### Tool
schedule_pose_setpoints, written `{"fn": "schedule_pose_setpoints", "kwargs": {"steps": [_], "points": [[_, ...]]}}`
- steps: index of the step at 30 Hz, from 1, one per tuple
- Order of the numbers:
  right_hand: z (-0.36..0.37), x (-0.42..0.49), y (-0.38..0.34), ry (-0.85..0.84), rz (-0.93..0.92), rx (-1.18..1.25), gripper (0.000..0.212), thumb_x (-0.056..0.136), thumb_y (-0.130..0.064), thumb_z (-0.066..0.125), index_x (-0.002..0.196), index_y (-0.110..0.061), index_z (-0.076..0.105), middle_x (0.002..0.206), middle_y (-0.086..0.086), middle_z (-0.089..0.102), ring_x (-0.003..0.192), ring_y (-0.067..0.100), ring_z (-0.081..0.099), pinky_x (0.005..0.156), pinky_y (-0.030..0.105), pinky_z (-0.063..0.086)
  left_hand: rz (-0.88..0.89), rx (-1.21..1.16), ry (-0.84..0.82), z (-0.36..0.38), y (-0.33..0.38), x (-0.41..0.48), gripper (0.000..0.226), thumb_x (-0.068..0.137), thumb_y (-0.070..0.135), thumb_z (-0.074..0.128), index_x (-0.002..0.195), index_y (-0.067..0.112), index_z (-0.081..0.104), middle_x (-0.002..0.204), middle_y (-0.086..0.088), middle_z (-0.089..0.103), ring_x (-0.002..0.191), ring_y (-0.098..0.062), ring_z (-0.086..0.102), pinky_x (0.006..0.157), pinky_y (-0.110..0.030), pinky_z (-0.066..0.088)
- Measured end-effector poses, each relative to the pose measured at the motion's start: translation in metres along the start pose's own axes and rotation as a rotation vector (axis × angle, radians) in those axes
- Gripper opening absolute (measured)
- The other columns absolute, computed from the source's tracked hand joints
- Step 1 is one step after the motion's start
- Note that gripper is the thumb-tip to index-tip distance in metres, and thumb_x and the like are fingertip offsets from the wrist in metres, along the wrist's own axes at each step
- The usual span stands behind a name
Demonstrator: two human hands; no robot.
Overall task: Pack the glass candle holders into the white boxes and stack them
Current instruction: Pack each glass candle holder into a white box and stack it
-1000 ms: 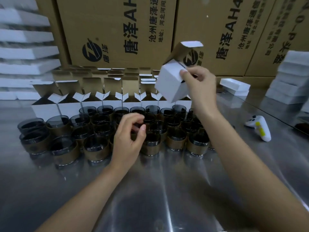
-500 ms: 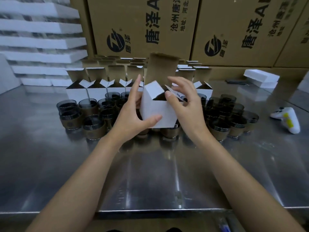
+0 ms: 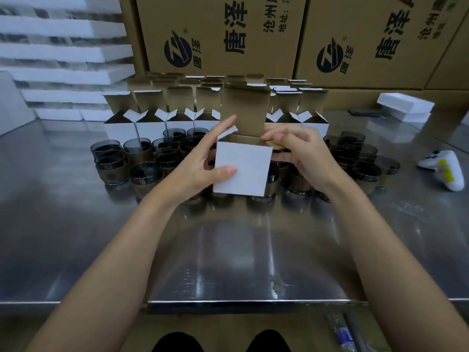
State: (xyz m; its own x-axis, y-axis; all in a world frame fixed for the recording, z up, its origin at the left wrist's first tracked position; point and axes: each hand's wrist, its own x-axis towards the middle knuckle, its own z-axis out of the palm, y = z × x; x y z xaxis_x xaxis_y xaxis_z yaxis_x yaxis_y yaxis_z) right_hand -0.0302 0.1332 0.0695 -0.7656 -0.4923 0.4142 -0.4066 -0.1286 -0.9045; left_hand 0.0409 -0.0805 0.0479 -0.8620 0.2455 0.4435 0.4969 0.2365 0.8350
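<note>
A small white box (image 3: 242, 168) of smooth card, square-faced and raw brown inside, is held up in front of the person, its tall lid flap standing upright and its mouth open. The left hand (image 3: 200, 166) has its grip clamped on it, thumb flat on the near white face and fingers up the left wall. The right hand (image 3: 302, 153) has its grip closed on the box's brown side flap at the right rim. Whether anything sits inside the box I cannot tell. The glass candle holders (image 3: 146, 174), short round cups of dark smoky glass with dull gold bands, stand crowded on the bench (image 3: 228, 262) just behind and to both sides of the held box, rims nearly touching. Behind them runs a row of open white boxes (image 3: 121, 128) with lids up, and more rows behind that. Tall brown corrugated cartons (image 3: 220, 34) with black print wall off the back. White foam slabs (image 3: 63, 54) are stacked at the far left, and two foam blocks (image 3: 406, 106) lie at the far right. A white controller (image 3: 441, 168) with a yellow patch lies on the right, well apart from the cups. The bench is brushed steel, shiny and streaked. Its near half lies bare between the forearms down to the straight front edge, below which some pens (image 3: 342, 331) show.
</note>
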Motion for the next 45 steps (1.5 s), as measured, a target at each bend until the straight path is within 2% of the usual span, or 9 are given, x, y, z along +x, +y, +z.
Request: {"fn": "schedule_pose_setpoints", "kwargs": {"steps": [4,8,18,24,30,34,38,41,45], "points": [[-0.022,-0.008,0.0,-0.254,0.048,-0.13,0.012,0.079,-0.027,0.071,0.088,-0.024,0.079,0.097,-0.014,0.067,0.1,0.008,0.066,0.082,0.02,0.053,-0.139,-0.007,-0.151,-0.005,0.0,-0.003,0.065,0.068,0.038,0.075,0.127,0.037,0.046,0.112,0.021,0.056,0.106,-0.007,0.059,0.082,-0.024,0.052],[-0.031,-0.009,0.003,-0.346,0.101,-0.242,0.034,0.072,-0.023,0.082,0.106,-0.022,0.075,0.118,-0.012,0.067,0.114,0.006,0.062,0.092,0.017,0.048,-0.21,0.082,-0.268,-0.002,-0.009,-0.004,0.082,0.069,0.026,0.083,0.134,0.045,0.038,0.125,0.02,0.051,0.117,-0.004,0.054,0.091,-0.021,0.048],[-0.034,-0.008,0.01,-0.403,0.175,-0.387,0.047,0.062,-0.03,0.082,0.107,-0.026,0.071,0.111,-0.018,0.066,0.109,0.003,0.063,0.094,0.016,0.046,-0.245,0.258,-0.243,0.003,-0.006,-0.008,0.089,0.053,0.041,0.091,0.113,0.052,0.027,0.129,0.0,0.046,0.117,-0.017,0.056,0.099,-0.041,0.05],[-0.034,-0.008,0.012,-0.415,0.226,-0.331,0.061,0.06,-0.033,0.085,0.118,-0.03,0.067,0.122,-0.01,0.067,0.117,0.004,0.06,0.1,0.029,0.049,-0.212,0.257,-0.07,-0.011,0.0,-0.009,0.024,0.077,0.062,0.056,0.082,0.041,0.046,0.12,0.013,0.044,0.11,-0.002,0.048,0.095,-0.03,0.04],[-0.029,-0.008,0.009,-0.4,0.172,-0.553,0.076,0.063,-0.045,0.078,0.133,-0.047,0.049,0.116,-0.018,0.057,0.099,-0.008,0.052,0.081,0.019,0.045,-0.228,0.265,-0.075,-0.024,-0.002,-0.013,0.022,0.083,0.022,0.073,0.069,0.022,0.055,0.091,0.002,0.05,0.08,-0.019,0.05,0.078,-0.041,0.045],[-0.03,-0.005,0.01,-0.424,0.189,-0.579,0.087,0.065,-0.044,0.076,0.143,-0.04,0.039,0.119,-0.022,0.055,0.11,-0.011,0.049,0.092,0.019,0.039,-0.223,0.336,-0.079,-0.024,0.001,-0.012,0.024,0.071,0.041,0.073,0.087,0.026,0.063,0.094,0.012,0.06,0.072,-0.001,0.052,0.069,-0.026,0.04],[-0.032,-0.002,0.014,-0.463,0.181,-0.638,0.085,0.067,-0.049,0.08,0.142,-0.038,0.042,0.131,-0.032,0.043,0.118,-0.024,0.034,0.098,0.005,0.026,-0.167,0.458,-0.106,-0.024,0.001,-0.01,0.056,0.08,0.041,0.073,0.132,0.042,0.051,0.139,0.031,0.042,0.125,0.011,0.035,0.086,-0.006,0.035],[-0.03,-0.002,0.018,-0.468,0.196,-0.694,0.075,0.065,-0.06,0.076,0.132,-0.051,0.043,0.133,-0.028,0.042,0.128,-0.014,0.028,0.104,0.008,0.019,-0.167,0.476,-0.185,-0.011,-0.003,-0.008,0.066,0.083,0.039,0.062,0.145,0.033,0.04,0.15,0.028,0.03,0.138,0.009,0.019,0.11,-0.015,0.023],[-0.029,-0.002,0.018,-0.463,0.196,-0.726,0.065,0.065,-0.06,0.068,0.127,-0.053,0.046,0.13,-0.023,0.047,0.129,-0.001,0.03,0.102,0.016,0.022,-0.178,0.63,-0.213,-0.005,-0.007,-0.006,0.099,0.067,0.086,0.046,0.148,0.03,0.035,0.148,0.016,0.035,0.139,0.001,0.02,0.116,-0.031,0.017]]}}
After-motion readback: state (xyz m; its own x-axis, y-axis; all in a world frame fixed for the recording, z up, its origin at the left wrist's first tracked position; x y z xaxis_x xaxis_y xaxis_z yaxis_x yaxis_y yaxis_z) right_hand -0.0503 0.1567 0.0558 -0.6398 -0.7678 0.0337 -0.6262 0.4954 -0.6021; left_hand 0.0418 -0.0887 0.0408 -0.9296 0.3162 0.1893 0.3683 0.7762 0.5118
